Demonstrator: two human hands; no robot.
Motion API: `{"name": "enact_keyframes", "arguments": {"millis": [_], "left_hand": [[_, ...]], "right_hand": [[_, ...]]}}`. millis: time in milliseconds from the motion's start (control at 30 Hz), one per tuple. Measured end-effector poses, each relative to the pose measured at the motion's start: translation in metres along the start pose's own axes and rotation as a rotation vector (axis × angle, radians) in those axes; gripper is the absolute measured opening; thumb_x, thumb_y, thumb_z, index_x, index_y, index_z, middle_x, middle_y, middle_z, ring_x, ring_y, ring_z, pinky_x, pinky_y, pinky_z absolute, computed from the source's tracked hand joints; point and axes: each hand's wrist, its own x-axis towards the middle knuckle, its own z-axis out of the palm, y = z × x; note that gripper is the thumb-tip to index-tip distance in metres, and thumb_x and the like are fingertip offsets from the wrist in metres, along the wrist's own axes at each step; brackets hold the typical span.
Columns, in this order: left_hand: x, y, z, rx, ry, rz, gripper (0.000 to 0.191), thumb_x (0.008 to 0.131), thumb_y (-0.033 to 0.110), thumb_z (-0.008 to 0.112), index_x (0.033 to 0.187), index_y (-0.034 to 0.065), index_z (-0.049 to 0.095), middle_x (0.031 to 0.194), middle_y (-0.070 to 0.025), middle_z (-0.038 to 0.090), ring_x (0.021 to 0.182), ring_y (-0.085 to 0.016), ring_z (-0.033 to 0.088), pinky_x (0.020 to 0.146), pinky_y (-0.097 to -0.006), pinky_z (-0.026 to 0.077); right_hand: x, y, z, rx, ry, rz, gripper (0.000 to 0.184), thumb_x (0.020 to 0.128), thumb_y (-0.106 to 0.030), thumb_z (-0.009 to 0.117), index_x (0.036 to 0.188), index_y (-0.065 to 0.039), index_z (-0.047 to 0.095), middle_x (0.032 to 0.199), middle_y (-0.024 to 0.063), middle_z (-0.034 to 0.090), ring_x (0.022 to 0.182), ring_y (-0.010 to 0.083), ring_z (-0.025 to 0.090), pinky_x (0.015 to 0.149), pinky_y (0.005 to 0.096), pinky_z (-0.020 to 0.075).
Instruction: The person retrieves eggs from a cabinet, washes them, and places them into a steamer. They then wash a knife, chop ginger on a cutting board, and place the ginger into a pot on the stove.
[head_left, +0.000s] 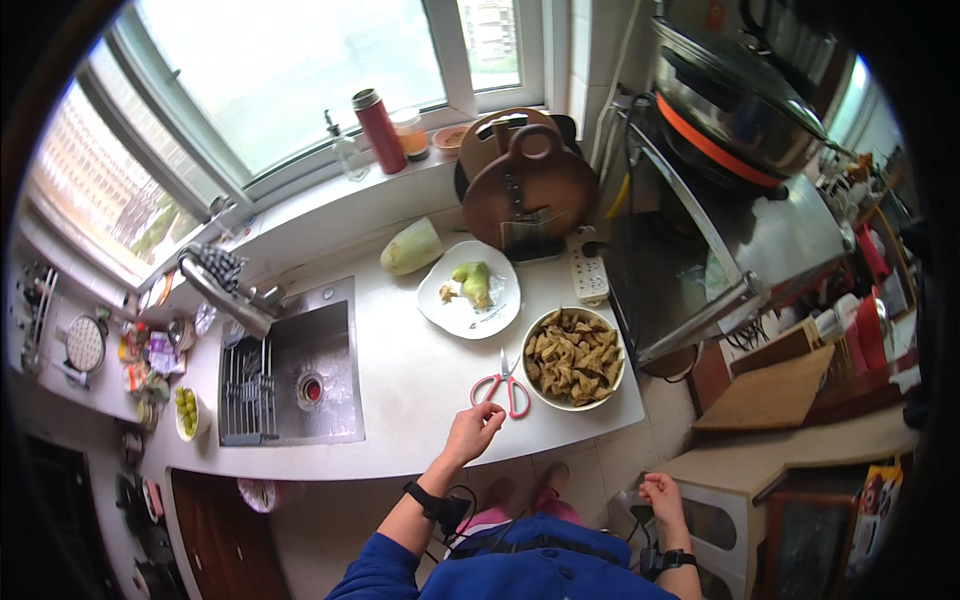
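My left hand is over the counter's front edge, its fingers curled near the pink handles of a pair of scissors; whether it touches them I cannot tell. The scissors lie with blades spread beside a white bowl heaped with brown folded pieces of food. Behind them a white plate carries a light green vegetable piece and a small brownish scrap. A cut pale green gourd or radish lies against the plate's left side. My right hand hangs beyond the counter's edge, fingers bent, holding nothing visible.
A steel sink with a drying rack is at the left, beside a cup of green grapes. Round wooden boards stand at the back near a white power strip. A large steel pot stands at the upper right.
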Motion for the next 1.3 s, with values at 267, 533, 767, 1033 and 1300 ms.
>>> {"name": "enact_keyframes", "arguments": {"millis": [267, 533, 767, 1033, 1300], "left_hand": [[-0.051, -0.019, -0.018, -0.076, 0.172, -0.157, 0.024, 0.094, 0.023, 0.063, 0.099, 0.0013, 0.07, 0.078, -0.0112, 0.072, 0.07, -0.017, 0.07, 0.065, -0.0291, 0.053], [-0.025, 0.046, -0.119, 0.037, 0.191, -0.096, 0.024, 0.093, 0.02, 0.067, 0.107, 0.0012, 0.07, 0.08, -0.0073, 0.071, 0.069, -0.01, 0.066, 0.064, -0.026, 0.051], [0.097, 0.204, -0.197, 0.381, 0.087, 0.246, 0.032, 0.094, 0.024, 0.066, 0.117, 0.0022, 0.065, 0.087, -0.0087, 0.069, 0.07, -0.013, 0.062, 0.067, -0.0283, 0.052], [0.312, 0.263, -0.161, 0.42, 0.124, 0.489, 0.059, 0.09, 0.031, 0.071, 0.137, 0.0018, 0.051, 0.114, -0.0171, 0.066, 0.099, -0.023, 0.067, 0.085, -0.0332, 0.054], [0.401, 0.255, -0.124, 0.262, 0.074, 0.55, 0.041, 0.088, 0.034, 0.07, 0.114, 0.0021, 0.067, 0.1, -0.0167, 0.072, 0.093, -0.027, 0.069, 0.085, -0.0361, 0.053]], "right_hand": [[0.055, -0.048, 0.019, -0.049, -0.229, -0.063, 0.02, 0.094, -0.008, 0.062, 0.113, -0.001, 0.06, 0.091, 0.0056, 0.068, 0.078, 0.0116, 0.065, 0.07, 0.0224, 0.0506], [0.081, -0.103, 0.059, -0.08, -0.426, -0.197, 0.021, 0.092, -0.005, 0.064, 0.112, 0.002, 0.061, 0.097, 0.0066, 0.067, 0.084, 0.0127, 0.065, 0.077, 0.0257, 0.0536], [0.077, -0.115, 0.061, -0.046, -0.37, -0.262, 0.022, 0.09, -0.009, 0.066, 0.109, 0.001, 0.064, 0.094, 0.0041, 0.068, 0.08, 0.0093, 0.063, 0.072, 0.0245, 0.0517], [0.041, -0.121, 0.057, 0.075, -0.163, -0.241, 0.018, 0.093, -0.005, 0.064, 0.109, 0.002, 0.061, 0.093, 0.0051, 0.067, 0.083, 0.0106, 0.063, 0.077, 0.0245, 0.0523], [-0.007, -0.08, 0.067, 0.119, 0.117, -0.126, 0.018, 0.092, -0.005, 0.064, 0.109, 0.001, 0.061, 0.091, 0.0065, 0.067, 0.081, 0.0121, 0.064, 0.074, 0.0252, 0.0531]]}}
